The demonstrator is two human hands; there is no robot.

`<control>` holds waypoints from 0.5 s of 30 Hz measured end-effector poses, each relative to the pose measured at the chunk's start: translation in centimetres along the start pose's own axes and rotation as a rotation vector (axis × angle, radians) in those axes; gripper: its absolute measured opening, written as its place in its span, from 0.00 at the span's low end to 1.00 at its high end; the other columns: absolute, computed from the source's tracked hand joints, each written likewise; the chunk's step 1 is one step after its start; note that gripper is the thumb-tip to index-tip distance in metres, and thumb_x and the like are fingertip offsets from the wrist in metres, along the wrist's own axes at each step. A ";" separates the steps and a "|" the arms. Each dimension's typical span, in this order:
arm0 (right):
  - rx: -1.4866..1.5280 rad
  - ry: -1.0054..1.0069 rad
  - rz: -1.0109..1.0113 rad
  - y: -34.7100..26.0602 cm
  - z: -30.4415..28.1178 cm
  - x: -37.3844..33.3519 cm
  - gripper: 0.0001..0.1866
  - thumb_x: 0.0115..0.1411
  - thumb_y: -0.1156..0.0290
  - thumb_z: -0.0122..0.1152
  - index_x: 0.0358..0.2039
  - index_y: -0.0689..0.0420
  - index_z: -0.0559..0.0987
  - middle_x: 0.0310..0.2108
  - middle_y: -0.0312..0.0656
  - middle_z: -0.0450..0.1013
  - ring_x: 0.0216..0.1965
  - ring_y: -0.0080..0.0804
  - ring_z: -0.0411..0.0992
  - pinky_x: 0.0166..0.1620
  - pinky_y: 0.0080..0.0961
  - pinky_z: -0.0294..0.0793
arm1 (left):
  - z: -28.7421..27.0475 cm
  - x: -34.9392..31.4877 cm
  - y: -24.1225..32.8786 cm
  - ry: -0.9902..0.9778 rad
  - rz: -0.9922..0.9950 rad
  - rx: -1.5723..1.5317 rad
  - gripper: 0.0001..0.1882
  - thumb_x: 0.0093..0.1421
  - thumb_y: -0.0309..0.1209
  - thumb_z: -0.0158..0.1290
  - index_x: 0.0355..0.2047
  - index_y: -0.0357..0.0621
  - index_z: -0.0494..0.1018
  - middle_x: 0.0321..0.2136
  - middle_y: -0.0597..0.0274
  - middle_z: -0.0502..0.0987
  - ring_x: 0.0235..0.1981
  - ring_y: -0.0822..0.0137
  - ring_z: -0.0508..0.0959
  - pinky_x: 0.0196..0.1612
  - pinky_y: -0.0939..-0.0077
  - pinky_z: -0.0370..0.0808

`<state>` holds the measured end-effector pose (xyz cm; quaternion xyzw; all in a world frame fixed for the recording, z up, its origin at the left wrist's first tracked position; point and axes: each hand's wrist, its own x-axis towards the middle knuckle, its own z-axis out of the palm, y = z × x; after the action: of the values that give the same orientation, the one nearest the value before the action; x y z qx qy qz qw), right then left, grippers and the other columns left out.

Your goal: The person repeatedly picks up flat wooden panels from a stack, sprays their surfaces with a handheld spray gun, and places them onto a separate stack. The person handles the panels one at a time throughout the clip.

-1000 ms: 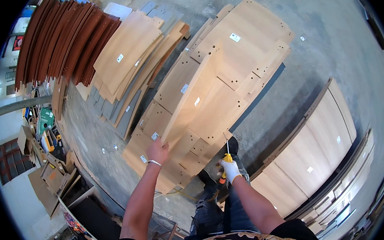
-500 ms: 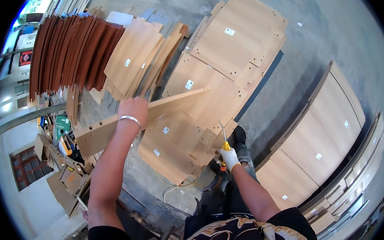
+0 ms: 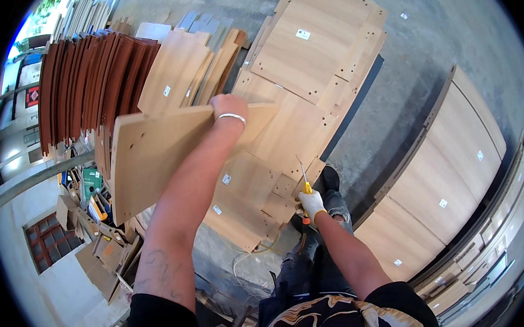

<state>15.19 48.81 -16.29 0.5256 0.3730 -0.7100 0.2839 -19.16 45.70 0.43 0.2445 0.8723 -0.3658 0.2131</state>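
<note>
My bare left hand [image 3: 228, 107], with a silver bangle at the wrist, grips the upper edge of a light wood-grain board [image 3: 156, 155]. The board is tilted up on edge, its broad face toward me and dark holes near its left end. Its far right end reaches over a low stack of similar panels [image 3: 327, 45]. Lower right, my right hand [image 3: 312, 203] wears a white glove and closes round a yellow air blow gun [image 3: 307, 188]. The gun's thin metal nozzle points away from me; an orange fitting shows below the hand.
Reddish-brown curved boards [image 3: 83, 84] stand in a row at far left, beside more light panels [image 3: 169, 73]. Large panels [image 3: 437, 183] lie on the right. Cardboard scraps [image 3: 103, 257] are piled by the left wall. A thin hose [image 3: 238, 264] lies near my feet.
My left hand has moved right and up, and the board has turned so its broad face shows more. My right hand stays nearly in place with the blow gun. The view has shifted slightly.
</note>
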 end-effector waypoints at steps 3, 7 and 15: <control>-0.122 -0.034 -0.077 -0.1 0.5 2.4 0.08 0.55 0.74 0.58 0.33 0.65 0.76 0.23 0.44 0.75 0.15 0.32 0.73 0.18 0.28 0.74 | -2.6 2.7 2.8 0.035 0.056 0.045 0.12 0.61 0.31 0.50 0.40 0.53 0.82 0.39 0.64 0.84 0.43 0.61 0.83 0.36 0.62 0.78; -0.139 -0.071 -0.060 -0.9 1.4 2.3 0.08 0.55 0.74 0.57 0.34 0.65 0.76 0.23 0.44 0.74 0.15 0.32 0.73 0.18 0.28 0.75 | -2.6 2.2 0.5 -0.024 0.023 0.025 0.12 0.61 0.31 0.50 0.40 0.51 0.82 0.39 0.63 0.83 0.43 0.61 0.83 0.37 0.61 0.78; -0.099 -0.043 0.066 -0.2 1.0 1.3 0.10 0.53 0.70 0.58 0.27 0.65 0.78 0.19 0.44 0.75 0.16 0.33 0.75 0.21 0.28 0.74 | 3.1 -7.6 -7.5 -0.030 -0.160 -0.180 0.11 0.59 0.36 0.54 0.36 0.44 0.80 0.37 0.52 0.82 0.40 0.53 0.82 0.44 0.59 0.78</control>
<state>14.10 48.05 -17.35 0.5075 0.3838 -0.6920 0.3410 -16.92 36.73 6.61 0.1485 0.9150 -0.3054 0.2177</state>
